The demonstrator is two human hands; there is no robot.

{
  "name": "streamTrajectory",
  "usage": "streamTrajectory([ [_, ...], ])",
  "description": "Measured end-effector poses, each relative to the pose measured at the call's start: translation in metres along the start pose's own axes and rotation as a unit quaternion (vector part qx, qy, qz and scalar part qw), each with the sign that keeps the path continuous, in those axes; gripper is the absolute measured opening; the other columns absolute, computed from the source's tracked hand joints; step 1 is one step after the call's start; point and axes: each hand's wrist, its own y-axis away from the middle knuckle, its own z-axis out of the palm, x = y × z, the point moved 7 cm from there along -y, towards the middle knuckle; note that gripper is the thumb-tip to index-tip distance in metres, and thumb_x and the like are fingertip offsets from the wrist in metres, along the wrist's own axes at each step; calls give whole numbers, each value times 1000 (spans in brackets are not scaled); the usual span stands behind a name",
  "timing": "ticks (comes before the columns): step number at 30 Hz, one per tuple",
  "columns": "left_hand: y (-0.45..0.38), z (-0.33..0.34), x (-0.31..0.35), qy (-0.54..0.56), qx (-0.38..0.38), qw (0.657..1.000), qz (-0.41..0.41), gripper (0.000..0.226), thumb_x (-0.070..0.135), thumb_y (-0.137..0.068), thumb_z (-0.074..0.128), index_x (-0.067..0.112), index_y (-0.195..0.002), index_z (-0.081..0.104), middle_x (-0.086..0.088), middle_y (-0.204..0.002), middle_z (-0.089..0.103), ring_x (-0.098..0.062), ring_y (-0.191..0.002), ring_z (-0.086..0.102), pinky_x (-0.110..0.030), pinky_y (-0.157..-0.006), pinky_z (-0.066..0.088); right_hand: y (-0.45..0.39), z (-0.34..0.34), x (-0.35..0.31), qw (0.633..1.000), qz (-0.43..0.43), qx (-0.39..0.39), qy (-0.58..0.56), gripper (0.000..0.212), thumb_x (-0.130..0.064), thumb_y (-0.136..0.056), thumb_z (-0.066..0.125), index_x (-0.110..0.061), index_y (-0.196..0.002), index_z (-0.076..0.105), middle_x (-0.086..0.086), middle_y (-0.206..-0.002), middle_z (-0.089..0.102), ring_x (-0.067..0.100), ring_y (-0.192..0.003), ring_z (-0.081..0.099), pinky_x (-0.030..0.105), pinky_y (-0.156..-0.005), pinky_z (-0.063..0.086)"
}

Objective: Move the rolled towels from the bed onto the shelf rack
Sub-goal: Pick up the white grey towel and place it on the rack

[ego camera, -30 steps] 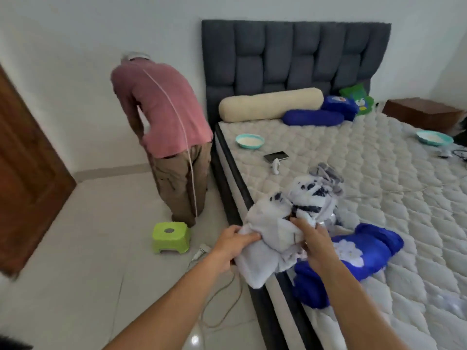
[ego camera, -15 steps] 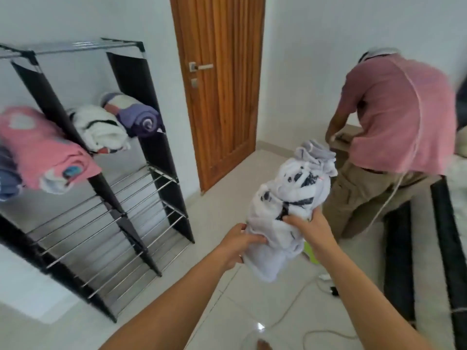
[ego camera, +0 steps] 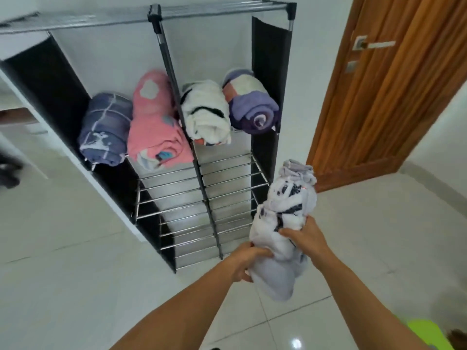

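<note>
I hold a white rolled towel [ego camera: 285, 223] with dark blotches in front of me, tilted nearly upright. My left hand [ego camera: 243, 261] grips its lower end and my right hand [ego camera: 305, 238] grips its middle. The black shelf rack [ego camera: 161, 39] with metal bars stands ahead to the left. One shelf carries several rolled towels: a blue-grey one [ego camera: 106, 127], a pink one [ego camera: 155, 122], a white one [ego camera: 206, 112] and a purple one [ego camera: 250, 102]. The bar shelves [ego camera: 177, 195] below them hold nothing. The bed is out of view.
A wooden door [ego camera: 394, 97] with a metal handle is closed to the right of the rack. White floor tiles [ego camera: 63, 286] lie all around. A green stool [ego camera: 427, 334] shows at the bottom right corner. Something dark [ego camera: 8, 170] sits at the left edge.
My view has swung left from the bed, past the person in the pink shirt, onto the rack. Both hands still hold the white towel, carried closer to the rack.
</note>
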Motion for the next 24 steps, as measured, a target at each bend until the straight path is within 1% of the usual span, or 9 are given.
streamTrajectory([
  [3, -20, -14, 11, 32, 23, 999, -28, 63, 37, -69, 77, 24, -127, 55, -4, -127, 62, -28, -112, 59, -39, -75, 51, -47, 21, -11, 999, 16, -30, 19, 74, -22, -73, 78, -7, -136, 41, 13, -130, 54, 32, -120, 54, 30, -86, 42],
  [5, -40, -26, 21, 55, 38, 997, -41, 52, 35, -76, 74, 21, -123, 56, -4, -123, 63, -28, -109, 59, -41, -82, 52, -80, 37, -18, 998, 24, -53, 37, 75, -21, -76, 75, -6, -139, 37, 16, -135, 52, 34, -122, 52, 31, -89, 41],
  [7, -54, -38, 33, 84, 38, 994, -61, 45, 33, -79, 73, 19, -118, 57, -4, -120, 62, -27, -109, 58, -41, -84, 50, -107, 53, -28, 996, 29, -67, 56, 75, -23, -79, 72, -5, -141, 34, 18, -136, 51, 34, -122, 52, 34, -93, 42],
  [11, -104, -64, 55, 124, 11, 987, -98, 52, 29, -80, 73, 15, -126, 54, -4, -117, 62, -27, -113, 55, -40, -80, 49, -165, 83, -38, 992, 42, -83, 87, 70, -25, -83, 66, -3, -140, 32, 18, -136, 51, 33, -122, 51, 36, -97, 42],
  [14, -149, -84, 77, 145, 13, 986, -81, 47, 26, -80, 74, 12, -120, 56, -4, -102, 64, -26, -102, 58, -43, -86, 50, -218, 106, -52, 989, 24, -94, 109, 70, -24, -86, 64, 0, -142, 29, 19, -140, 48, 33, -127, 49, 30, -94, 39],
  [17, -184, -99, 100, 175, 13, 983, -56, 40, 24, -80, 74, 12, -115, 61, -5, -101, 69, -22, -91, 65, -40, -76, 56, -263, 128, -64, 983, 13, -107, 148, 84, -35, -86, 61, -1, -149, 17, 20, -147, 41, 35, -133, 43, 39, -106, 39],
  [19, -211, -109, 110, 178, 20, 983, -41, 47, 28, -75, 78, 12, -117, 62, -6, -108, 71, -22, -99, 67, -41, -82, 57, -287, 137, -71, 984, 7, -100, 146, 83, -35, -86, 61, -3, -149, 17, 20, -146, 43, 36, -132, 44, 40, -106, 39],
  [22, -237, -113, 120, 196, 21, 980, -29, 26, 22, -83, 72, 12, -105, 63, -5, -98, 71, -20, -94, 66, -42, -89, 54, -314, 143, -71, 985, -11, -84, 149, 79, -34, -86, 62, -9, -149, 22, 20, -144, 45, 38, -131, 46, 42, -105, 39],
  [24, -249, -115, 120, 192, 30, 980, -32, 29, 19, -84, 71, 11, -109, 60, -5, -98, 68, -21, -98, 65, -42, -93, 54, -321, 148, -63, 981, -20, -88, 173, 81, -39, -86, 60, -12, -151, 21, 20, -147, 42, 38, -133, 44, 45, -108, 37],
])
